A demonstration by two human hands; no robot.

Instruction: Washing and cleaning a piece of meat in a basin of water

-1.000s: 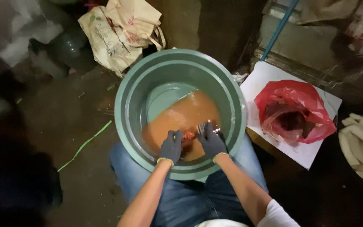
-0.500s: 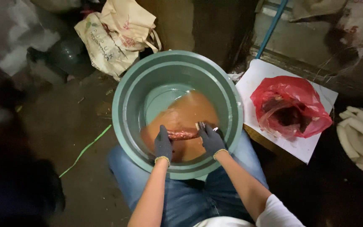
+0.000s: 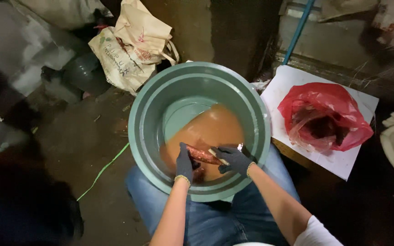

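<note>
A reddish fish (image 3: 204, 156) lies across the near side of a green basin (image 3: 147, 109), just above murky brown water (image 3: 213, 130). It sits between the two gloved hands. The left hand (image 3: 185, 163) is clenched round its left end. The right hand (image 3: 234, 159) grips its right end and also clasps a knife (image 3: 220, 156), the blade laid against the fish. The basin rests tilted on the person's jeans-clad lap (image 3: 215, 218). To the right, a red plastic bag (image 3: 324, 116) lies on a white board (image 3: 343, 159). Beyond the basin, cloth bags (image 3: 133, 50) lie on the floor.
</note>
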